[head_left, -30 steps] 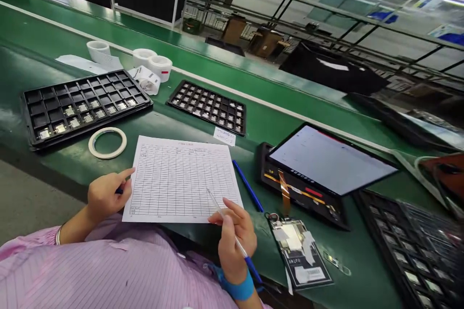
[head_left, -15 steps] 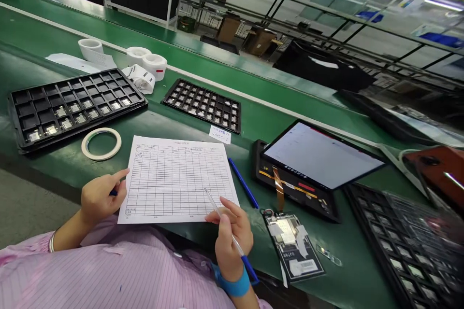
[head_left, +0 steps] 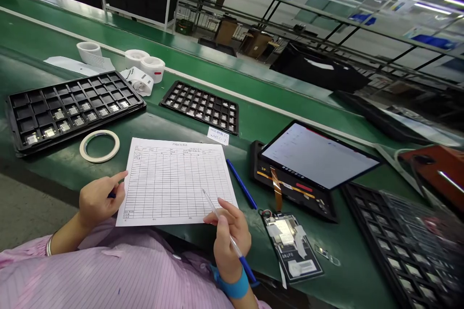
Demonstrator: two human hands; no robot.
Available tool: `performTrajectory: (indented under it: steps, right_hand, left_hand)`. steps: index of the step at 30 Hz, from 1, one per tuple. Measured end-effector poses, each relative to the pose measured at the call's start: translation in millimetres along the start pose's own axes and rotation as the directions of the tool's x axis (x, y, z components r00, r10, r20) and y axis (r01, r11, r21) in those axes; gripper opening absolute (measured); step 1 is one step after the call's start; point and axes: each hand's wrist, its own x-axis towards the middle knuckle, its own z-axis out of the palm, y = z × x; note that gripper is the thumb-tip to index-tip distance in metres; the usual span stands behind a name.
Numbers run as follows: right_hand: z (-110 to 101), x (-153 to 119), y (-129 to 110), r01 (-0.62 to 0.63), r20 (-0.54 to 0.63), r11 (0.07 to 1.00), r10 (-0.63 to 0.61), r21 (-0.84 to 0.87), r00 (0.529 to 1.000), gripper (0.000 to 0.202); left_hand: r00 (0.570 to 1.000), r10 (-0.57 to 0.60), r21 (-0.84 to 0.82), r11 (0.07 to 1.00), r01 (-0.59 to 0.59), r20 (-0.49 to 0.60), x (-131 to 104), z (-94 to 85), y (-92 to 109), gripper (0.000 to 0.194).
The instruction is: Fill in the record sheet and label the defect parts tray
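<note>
A printed form point(head_left: 177, 183) with a ruled grid lies flat on the green bench in front of me. My right hand point(head_left: 232, 231) grips a clear-barrelled pen point(head_left: 213, 205) with a blue end, its tip over the lower right of the grid; whether it touches the paper I cannot tell. At the form's left edge, my left hand point(head_left: 99, 200) has its index finger stretched out to the paper. Its other fingers curl around a small dark blue thing point(head_left: 112, 195), mostly hidden. A blue pen point(head_left: 241, 184) lies along the form's right side.
Left are a black compartment tray point(head_left: 36, 111), a tape roll point(head_left: 84, 154) and label rolls point(head_left: 152, 68). Behind the form is a smaller parts tray point(head_left: 174, 104) with a handwritten label point(head_left: 218, 135). Right are a tilted tablet screen point(head_left: 319, 154), circuit board point(head_left: 290, 241) and another tray point(head_left: 384, 246).
The view has shifted slightly, moving the scene a little to the left. Both hands, the pen and the form keep nearly the same positions relative to one another.
</note>
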Motion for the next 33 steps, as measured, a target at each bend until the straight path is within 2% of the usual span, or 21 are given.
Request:
performTrajectory:
  steps: [10,16,33]
  right_hand:
    - [-0.1,0.3,-2.5,-0.007,-0.020,1.000,0.006,-0.029,1.000,0.029]
    - [0.4,0.1,-3.9,-0.008,0.012,1.000,0.008,0.010,1.000,0.029]
    - [-0.5,-0.1,-1.7,-0.003,0.019,1.000,0.003,-0.018,1.000,0.030]
  left_hand:
    - [1.000,-0.001,-0.006,1.000,0.001,0.001,0.3,-1.1,0.5,0.035]
    - [1.000,-0.002,0.002,1.000,0.002,0.003,-2.2,-1.0,-0.3,0.035]
    - [1.000,0.008,-0.010,1.000,-0.008,0.017,-0.7,-1.0,0.4,0.032]
